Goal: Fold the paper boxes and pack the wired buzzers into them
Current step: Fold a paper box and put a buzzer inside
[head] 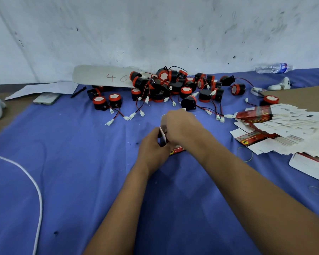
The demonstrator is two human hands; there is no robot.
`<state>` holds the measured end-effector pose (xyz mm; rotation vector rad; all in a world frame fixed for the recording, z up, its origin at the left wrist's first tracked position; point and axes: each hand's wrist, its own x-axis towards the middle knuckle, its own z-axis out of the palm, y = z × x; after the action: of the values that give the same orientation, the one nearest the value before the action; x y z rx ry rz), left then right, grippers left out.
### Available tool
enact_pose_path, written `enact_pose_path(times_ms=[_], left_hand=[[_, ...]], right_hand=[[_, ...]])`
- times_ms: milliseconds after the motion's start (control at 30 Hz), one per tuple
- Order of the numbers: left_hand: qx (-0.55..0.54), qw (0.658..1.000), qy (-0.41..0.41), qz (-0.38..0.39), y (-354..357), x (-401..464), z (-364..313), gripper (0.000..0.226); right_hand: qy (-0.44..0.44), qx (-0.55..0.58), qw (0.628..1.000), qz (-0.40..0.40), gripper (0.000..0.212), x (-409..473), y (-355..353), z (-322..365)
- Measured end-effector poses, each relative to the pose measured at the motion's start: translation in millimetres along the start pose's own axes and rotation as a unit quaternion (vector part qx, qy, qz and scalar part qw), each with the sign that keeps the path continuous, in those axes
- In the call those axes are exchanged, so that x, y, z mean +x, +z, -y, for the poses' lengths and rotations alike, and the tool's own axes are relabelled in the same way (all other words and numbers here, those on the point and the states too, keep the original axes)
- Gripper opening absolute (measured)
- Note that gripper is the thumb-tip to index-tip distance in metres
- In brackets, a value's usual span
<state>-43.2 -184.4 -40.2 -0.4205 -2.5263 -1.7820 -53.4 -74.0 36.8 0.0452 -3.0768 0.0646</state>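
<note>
Head view shows my left hand and right hand pinching one paper box; hurried creasing could tear its flaps.

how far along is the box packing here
Early. No finished box shows anywhere on the blue cloth. In hand: the left hand and right hand both grip one box, partly folded, with no buzzer visibly in it. Left to do: the buzzer pile sits loose by the wall, and the flat boxes lie fanned out on the right, unfolded.
</note>
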Motion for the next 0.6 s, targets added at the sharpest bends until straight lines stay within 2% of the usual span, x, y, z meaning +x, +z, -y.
enact_pose_path(times_ms=[133, 333, 467, 600], left_hand=[[-0.005, 1.000, -0.002, 0.005, -1.3, 1.7, 1.9, 0.018], [0.005, 1.000, 0.008, 0.016, -3.6, 1.0, 1.7, 0.016], [0.033, 0.999, 0.014, 0.023, -4.0, 3.5, 1.4, 0.016], [0.035, 0.998, 0.012, 0.053, -2.6, 1.9, -1.0, 0.025]], right_hand=[[-0.002, -0.028, 0.999, 0.016, 0.026, 12.5, -1.6, -0.4], [0.045, -0.007, 0.999, -0.017, 0.031, 8.4, -0.7, 0.5], [0.041, -0.023, 0.999, 0.008, 0.040, -1.3, -12.9, -11.1], [0.057, -0.004, 0.998, 0.036, 0.037, -4.7, -19.1, -17.6]])
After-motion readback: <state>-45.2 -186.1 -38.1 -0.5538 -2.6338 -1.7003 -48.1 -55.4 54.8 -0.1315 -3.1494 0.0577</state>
